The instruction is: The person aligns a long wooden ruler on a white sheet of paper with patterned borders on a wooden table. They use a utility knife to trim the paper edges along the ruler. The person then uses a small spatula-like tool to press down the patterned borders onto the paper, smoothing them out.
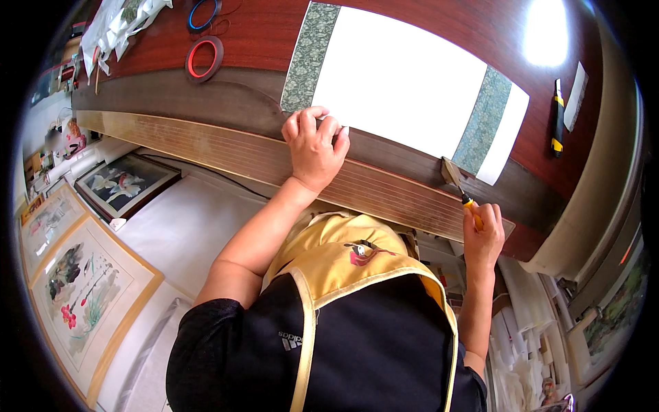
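Observation:
A long white paper sheet [401, 75] with patterned bands lies across the table: a dark green band [310, 58] at its left and a blue-green band [486, 120] toward its right. My left hand [316, 147] is at the sheet's near edge, by the lower corner of the green band, fingers curled down and closed on that edge. In my right hand [483, 237] is a scraper [452, 174] with a flat, wide blade and a yellow-and-black handle. Its blade tip is at the sheet's near edge, beside the blue-green band.
A long, lined wooden ruler-like strip [226, 150] runs along the table's near side, beside a dark mat [171, 96]. Red tape [204, 60] and blue tape [204, 14] rolls sit at the far left. A utility knife [557, 118] lies right. Framed pictures [89, 295] stand lower left.

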Motion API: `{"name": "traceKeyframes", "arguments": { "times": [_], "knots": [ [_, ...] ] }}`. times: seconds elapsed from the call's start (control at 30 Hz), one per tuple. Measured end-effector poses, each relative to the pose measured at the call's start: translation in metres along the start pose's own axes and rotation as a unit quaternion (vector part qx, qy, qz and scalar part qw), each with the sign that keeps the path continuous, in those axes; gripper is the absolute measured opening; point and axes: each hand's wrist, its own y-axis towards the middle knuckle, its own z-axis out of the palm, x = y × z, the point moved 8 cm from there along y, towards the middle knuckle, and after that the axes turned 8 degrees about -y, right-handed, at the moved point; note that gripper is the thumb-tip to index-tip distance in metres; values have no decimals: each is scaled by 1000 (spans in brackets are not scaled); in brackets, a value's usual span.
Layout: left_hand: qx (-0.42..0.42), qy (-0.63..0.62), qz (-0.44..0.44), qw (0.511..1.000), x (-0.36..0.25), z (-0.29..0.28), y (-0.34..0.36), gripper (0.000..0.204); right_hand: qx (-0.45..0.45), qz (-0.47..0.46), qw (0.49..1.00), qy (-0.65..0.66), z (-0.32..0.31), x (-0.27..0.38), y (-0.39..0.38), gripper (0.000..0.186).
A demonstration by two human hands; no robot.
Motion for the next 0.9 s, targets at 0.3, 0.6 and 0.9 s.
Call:
{"name": "traceKeyframes", "arguments": {
  "times": [0.3,0.6,0.9],
  "knots": [
    [1,-10,-8,1000,2,3,0,14,10,-12,999,44,5,3,7,14],
    [6,-8,-22,1000,3,1,2,14,44,-105,993,32,16,79,43,13],
    [7,-17,-36,999,6,0,3,12,43,-174,984,-7,37,139,59,11]
  ]
}}
